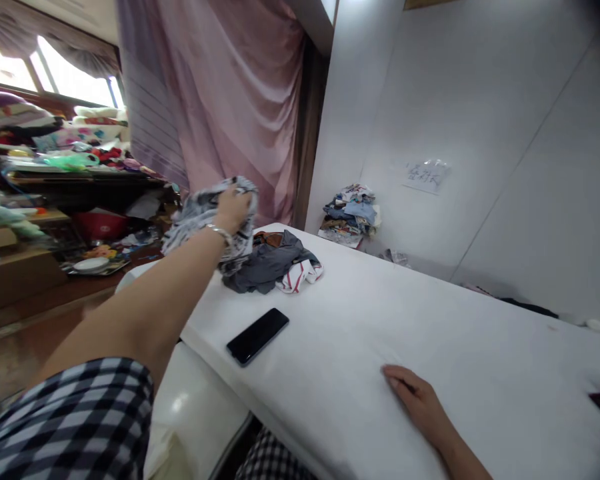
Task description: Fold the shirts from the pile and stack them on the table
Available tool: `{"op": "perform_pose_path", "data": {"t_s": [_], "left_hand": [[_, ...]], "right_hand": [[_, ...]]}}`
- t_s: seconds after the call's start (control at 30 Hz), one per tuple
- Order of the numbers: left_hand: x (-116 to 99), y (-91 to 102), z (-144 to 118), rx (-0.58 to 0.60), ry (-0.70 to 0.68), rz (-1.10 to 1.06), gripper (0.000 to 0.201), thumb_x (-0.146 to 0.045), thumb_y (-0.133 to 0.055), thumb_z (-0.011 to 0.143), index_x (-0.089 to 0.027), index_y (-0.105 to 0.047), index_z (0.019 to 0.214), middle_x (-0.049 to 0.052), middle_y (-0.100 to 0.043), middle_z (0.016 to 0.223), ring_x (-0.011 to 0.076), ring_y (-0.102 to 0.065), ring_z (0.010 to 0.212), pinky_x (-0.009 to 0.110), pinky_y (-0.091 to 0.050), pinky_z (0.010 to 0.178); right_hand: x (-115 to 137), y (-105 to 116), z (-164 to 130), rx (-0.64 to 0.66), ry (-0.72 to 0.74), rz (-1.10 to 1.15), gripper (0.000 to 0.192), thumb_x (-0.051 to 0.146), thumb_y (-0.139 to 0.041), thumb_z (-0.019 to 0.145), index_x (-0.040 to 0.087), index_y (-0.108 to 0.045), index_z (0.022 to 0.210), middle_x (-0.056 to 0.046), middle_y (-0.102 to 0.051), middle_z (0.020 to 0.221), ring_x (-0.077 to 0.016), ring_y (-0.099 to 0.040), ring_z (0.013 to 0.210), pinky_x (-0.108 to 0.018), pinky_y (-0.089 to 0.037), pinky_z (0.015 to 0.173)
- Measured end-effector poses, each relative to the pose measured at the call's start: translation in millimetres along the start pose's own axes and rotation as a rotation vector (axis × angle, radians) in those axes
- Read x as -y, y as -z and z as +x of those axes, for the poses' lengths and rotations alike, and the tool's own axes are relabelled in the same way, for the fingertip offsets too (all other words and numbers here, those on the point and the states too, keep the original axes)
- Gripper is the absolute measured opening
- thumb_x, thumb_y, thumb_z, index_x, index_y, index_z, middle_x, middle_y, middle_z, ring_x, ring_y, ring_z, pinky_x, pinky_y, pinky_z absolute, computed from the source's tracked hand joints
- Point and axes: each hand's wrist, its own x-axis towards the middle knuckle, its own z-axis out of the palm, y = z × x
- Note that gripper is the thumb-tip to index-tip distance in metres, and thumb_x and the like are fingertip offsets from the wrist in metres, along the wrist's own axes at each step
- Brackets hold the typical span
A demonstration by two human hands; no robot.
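Head view: left hand (pixel 233 207) clenched on grey-white striped cloth garment (pixel 200 217), lifted above dark grey crumpled clothes pile (pixel 267 260) at far end of white bed (pixel 430 320). Right hand (pixel 413 397) lay flat, fingers spread, well apart. Left hand nearer pile. Black phone (pixel 257 335) between.

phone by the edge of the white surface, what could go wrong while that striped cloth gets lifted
1. The phone lies close to the white surface's near edge; a trailing cloth or the arm could knock it off.
2. The left hand grips the striped cloth above the clothes pile; it may drag the grey garment along.
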Motion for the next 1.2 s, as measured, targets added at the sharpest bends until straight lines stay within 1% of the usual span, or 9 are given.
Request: {"op": "perform_pose_path", "data": {"t_s": [0.1, 0.27, 0.37, 0.47, 0.63, 0.87, 1.0, 1.1, 1.2], "left_hand": [[-65.3, -52.0, -38.4, 0.163, -0.173, -0.07, 0.025, -0.025, -0.058, 0.086, -0.015, -0.063, 0.108, 0.002, -0.068, 0.098, 0.015, -0.061, 0.089, 0.032, -0.049, 0.087], [-147.1, -142.3, -193.1, 0.879, -0.911, -0.232, 0.032, -0.035, -0.068, 0.076, -0.015, -0.067, 0.101, 0.01, -0.066, 0.114, 0.0242, -0.057, 0.111, 0.038, -0.042, 0.098], [-164.2, -164.3, -284.9, 1.165, -1.055, -0.348, 0.038, -0.041, -0.065, 0.079, -0.019, -0.064, 0.111, 0.01, -0.061, 0.128, 0.0239, -0.054, 0.12, 0.041, -0.037, 0.104], [-160.0, -167.1, -335.7, 1.179, -1.026, -0.445, 0.033, -0.039, -0.061, 0.084, -0.022, -0.063, 0.112, 0.007, -0.059, 0.131, 0.0216, -0.053, 0.121, 0.041, -0.033, 0.107], [-131.6, -167.0, -335.0, 1.061, -0.885, -0.307, 0.028, -0.036, -0.053, 0.088, -0.023, -0.064, 0.11, 0.006, -0.06, 0.13, 0.0203, -0.053, 0.121, 0.04, -0.034, 0.106], [-87.9, -175.1, -297.1, 0.917, -0.624, 0.281, 0.028, -0.032, -0.052, 0.085, -0.018, -0.062, 0.108, 0.013, -0.065, 0.113, 0.0263, -0.058, 0.106, 0.041, -0.042, 0.092], [-84.9, -162.3, -306.3, 0.899, -0.646, 0.272, 0.021, -0.029, -0.045, 0.089, -0.017, -0.063, 0.09, 0.012, -0.067, 0.097, 0.0247, -0.059, 0.096, 0.039, -0.042, 0.086], [-88.0, -142.3, -326.1, 0.862, -0.728, 0.158, 0.021, -0.028, -0.041, 0.09, -0.02, -0.06, 0.088, 0.01, -0.064, 0.098, 0.0237, -0.056, 0.097, 0.04, -0.04, 0.089], [-85.3, -119.9, -351.8, 0.984, -0.863, 0.006, 0.017, -0.027, -0.043, 0.089, -0.024, -0.059, 0.083, 0.008, -0.064, 0.093, 0.0236, -0.056, 0.093, 0.041, -0.042, 0.087]], "right_hand": [[-0.8, 3.3, 1.1, -0.068, -0.118, 0.229, 0.044, 0.054, -0.072, 0.069, 0.024, -0.073, 0.101, -0.011, -0.069, 0.113, -0.0312, -0.061, 0.11, -0.049, -0.043, 0.101], [2.3, 26.4, 1.0, -0.241, -0.178, 0.876, 0.059, 0.051, -0.073, 0.071, 0.035, -0.056, 0.125, -0.006, -0.065, 0.121, -0.0279, -0.065, 0.103, -0.048, -0.053, 0.086], [1.5, 48.4, 1.5, -0.315, -0.238, 1.073, 0.05, 0.056, -0.065, 0.075, 0.031, -0.06, 0.118, -0.004, -0.07, 0.112, -0.0261, -0.066, 0.101, -0.044, -0.055, 0.084], [-4.7, 64.8, 4.5, -0.416, -0.273, 1.11, 0.037, 0.044, -0.064, 0.078, 0.023, -0.063, 0.108, -0.005, -0.072, 0.1, -0.0247, -0.067, 0.097, -0.04, -0.056, 0.083], [-14.1, 71.6, 10.8, -0.553, -0.227, 1.1, 0.046, 0.015, -0.067, 0.066, 0.024, -0.059, 0.11, -0.001, -0.073, 0.094, -0.0223, -0.069, 0.084, -0.039, -0.058, 0.078], [-12.5, 77.5, 12.5, -0.634, -0.199, 1.113, 0.037, 0.025, -0.069, 0.067, 0.02, -0.06, 0.103, -0.005, -0.073, 0.098, -0.0238, -0.069, 0.088, -0.04, -0.056, 0.08], [-15.4, 87.0, 9.7, -0.748, -0.141, 1.028, 0.032, 0.028, -0.07, 0.064, 0.021, -0.061, 0.094, -0.002, -0.072, 0.091, -0.0221, -0.067, 0.085, -0.037, -0.055, 0.077], [-22.4, 96.6, 5.7, -0.867, -0.235, 0.717, 0.026, 0.025, -0.068, 0.059, 0.019, -0.063, 0.084, 0.001, -0.069, 0.074, -0.0197, -0.063, 0.073, -0.031, -0.051, 0.066], [-31.4, 105.9, 2.3, -0.959, -0.282, 0.419, 0.02, 0.028, -0.064, 0.059, 0.017, -0.065, 0.077, 0.002, -0.066, 0.067, -0.0167, -0.058, 0.066, -0.026, -0.045, 0.06]]}}
